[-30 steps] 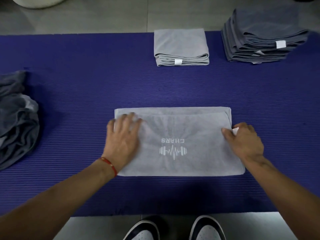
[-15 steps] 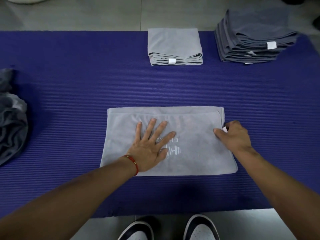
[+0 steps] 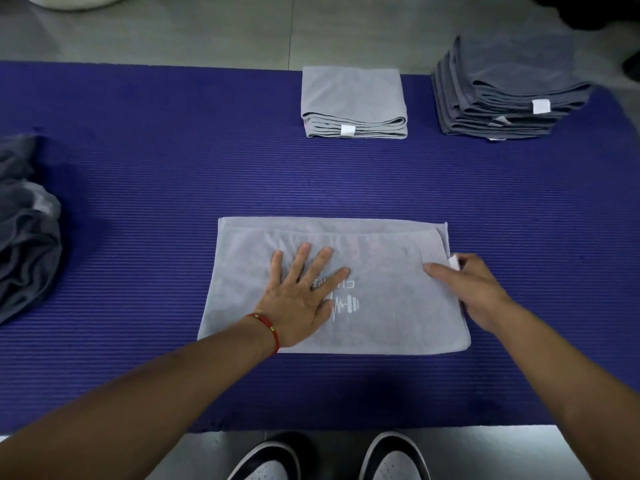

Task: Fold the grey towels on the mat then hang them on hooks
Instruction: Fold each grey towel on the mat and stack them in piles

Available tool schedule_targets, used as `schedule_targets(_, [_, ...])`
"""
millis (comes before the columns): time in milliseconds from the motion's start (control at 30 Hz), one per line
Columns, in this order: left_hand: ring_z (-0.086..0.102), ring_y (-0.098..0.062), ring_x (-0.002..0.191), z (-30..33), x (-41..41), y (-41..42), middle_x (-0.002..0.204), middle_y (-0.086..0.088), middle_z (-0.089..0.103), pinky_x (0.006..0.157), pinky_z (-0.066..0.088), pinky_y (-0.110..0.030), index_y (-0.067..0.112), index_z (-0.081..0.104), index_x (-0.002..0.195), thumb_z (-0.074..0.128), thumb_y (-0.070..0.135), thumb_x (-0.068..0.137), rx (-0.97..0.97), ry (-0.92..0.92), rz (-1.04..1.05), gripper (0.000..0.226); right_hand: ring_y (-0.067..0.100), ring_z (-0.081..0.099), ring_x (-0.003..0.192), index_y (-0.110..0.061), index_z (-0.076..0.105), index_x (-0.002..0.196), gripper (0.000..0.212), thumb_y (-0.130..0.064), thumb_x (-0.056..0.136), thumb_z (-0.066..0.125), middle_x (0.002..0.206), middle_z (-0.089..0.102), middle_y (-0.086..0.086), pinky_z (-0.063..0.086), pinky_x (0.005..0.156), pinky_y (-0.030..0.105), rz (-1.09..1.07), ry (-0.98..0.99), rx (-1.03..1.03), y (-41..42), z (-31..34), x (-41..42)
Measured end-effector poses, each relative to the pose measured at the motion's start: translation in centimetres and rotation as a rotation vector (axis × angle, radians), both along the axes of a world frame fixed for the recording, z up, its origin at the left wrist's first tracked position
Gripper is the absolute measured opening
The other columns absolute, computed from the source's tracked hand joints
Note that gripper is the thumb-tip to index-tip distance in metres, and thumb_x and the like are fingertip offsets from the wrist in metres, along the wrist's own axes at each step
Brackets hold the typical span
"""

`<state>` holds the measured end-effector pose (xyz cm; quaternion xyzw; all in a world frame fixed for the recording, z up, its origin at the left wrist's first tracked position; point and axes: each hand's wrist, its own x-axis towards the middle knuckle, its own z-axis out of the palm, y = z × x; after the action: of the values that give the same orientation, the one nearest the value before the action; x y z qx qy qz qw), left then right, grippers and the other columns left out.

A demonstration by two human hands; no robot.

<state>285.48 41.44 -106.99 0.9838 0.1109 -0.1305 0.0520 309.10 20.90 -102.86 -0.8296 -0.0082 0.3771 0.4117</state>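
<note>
Grey towel logo half-hidden by left hand, seemingly "CH…".

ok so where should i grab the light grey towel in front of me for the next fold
Probably the short right edge of the towel, by the white tag, coming in from the right. The right hand is already there, and the left hand lies flat mid-towel, pinning it so that end can fold over leftward.
</note>
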Motion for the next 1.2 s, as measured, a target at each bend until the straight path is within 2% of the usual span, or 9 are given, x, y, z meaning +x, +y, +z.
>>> schedule_targets(167, [-0.024,-0.036,0.151,0.6,0.4,0.1,0.165,0.0,-0.025,0.117,0.002,-0.07,0.044,-0.019,0.155,0.018,0.053,0.104,-0.004,0.066,0.004,0.063,0.025,0.071,0.108,-0.006,0.071,0.116,0.039,-0.032,0.087,0.077,0.111,0.077,0.007,0.056,0.093,0.042,0.022,0.268,0.075,-1.6,2.5,1.0])
schedule_targets(267, [0.005,-0.032,0.154,2.4,0.9,-0.2,0.166,-0.002,0.012,0.118,0.018,-0.066,0.036,0.021,0.157,0.045,0.033,0.101,-0.188,-0.071,0.07,0.061,0.021,0.074,0.098,-0.017,0.066,0.114,0.027,-0.033,0.093,0.072,0.108,0.077,0.003,0.06,0.08,0.041,0.204,0.056,0.049,-0.7,4.0,0.4])
schedule_targets(400, [0.059,-0.012,0.115,7.1,2.2,-1.9,0.133,0.004,0.059,0.097,0.053,-0.032,0.025,0.058,0.137,0.056,0.026,0.099,-0.777,-0.384,0.459,0.038,0.021,0.071,0.074,-0.031,0.055,0.103,0.014,-0.036,0.096,0.067,0.092,0.071,-0.005,0.056,0.054,0.031,0.445,-0.329,0.045,3.8,7.9,-2.6])
schedule_targets(500, [0.071,-0.024,0.1,10.9,3.1,-2.5,0.113,-0.004,0.072,0.085,0.061,-0.044,0.023,0.065,0.126,0.049,0.046,0.102,-1.55,-0.363,0.904,0.036,0.018,0.072,0.066,-0.029,0.057,0.109,0.015,-0.033,0.097,0.066,0.094,0.07,-0.007,0.058,0.052,0.031,0.522,-0.303,0.183,8.1,10.0,-6.9])
schedule_targets(567, [0.073,-0.033,0.09,11.9,2.6,-1.5,0.102,-0.013,0.075,0.078,0.061,-0.045,0.014,0.069,0.117,0.047,0.044,0.103,-1.666,-0.429,1.015,0.04,0.014,0.074,0.072,-0.028,0.058,0.119,0.022,-0.028,0.099,0.065,0.104,0.069,-0.006,0.06,0.058,0.029,0.612,-0.223,0.252,10.3,10.4,-9.5])
schedule_targets(733, [0.074,-0.029,0.085,11.1,-1.2,2.5,0.094,-0.013,0.077,0.074,0.063,-0.041,0.009,0.07,0.105,0.049,0.006,0.099,-1.283,-0.571,1.074,0.022,0.0,0.062,0.091,-0.032,0.053,0.137,0.038,-0.031,0.1,0.059,0.116,0.058,-0.021,0.05,0.077,0.014,0.806,-0.41,0.275,10.8,8.8,-11.6])
schedule_targets(967, [0.064,-0.008,0.076,5.2,-7.5,9.5,0.102,0.0,0.069,0.055,0.045,-0.012,0.024,0.058,0.121,0.063,0.024,0.096,-0.641,-0.265,1.02,0.025,0.003,0.025,0.141,-0.041,0.029,0.156,0.053,-0.036,0.106,0.047,0.161,0.011,-0.023,0.025,0.117,0.018,1.31,-0.604,0.047,6.6,3.4,-11.3])
schedule_targets(1100, [0.069,-0.024,0.093,3.2,-7.9,9.4,0.109,-0.007,0.072,0.08,0.056,-0.036,0.02,0.054,0.137,0.058,0.024,0.1,-0.512,-0.312,0.902,0.037,0.011,0.026,0.141,-0.044,0.017,0.159,0.056,-0.04,0.108,0.041,0.164,-0.006,-0.024,0.03,0.118,0.027,1.405,-0.575,-0.074,6.0,2.4,-11.6])
schedule_targets(1200, [0.064,-0.03,0.105,2.1,-8.5,8.8,0.118,-0.006,0.067,0.088,0.052,-0.046,0.019,0.054,0.136,0.056,0.024,0.101,-0.387,-0.364,0.895,0.035,0.009,0.039,0.135,-0.032,0.028,0.156,0.053,-0.037,0.106,0.046,0.157,0.019,-0.016,0.034,0.11,0.019,1.196,-0.564,-0.023,7.5,2.2,-11.5])
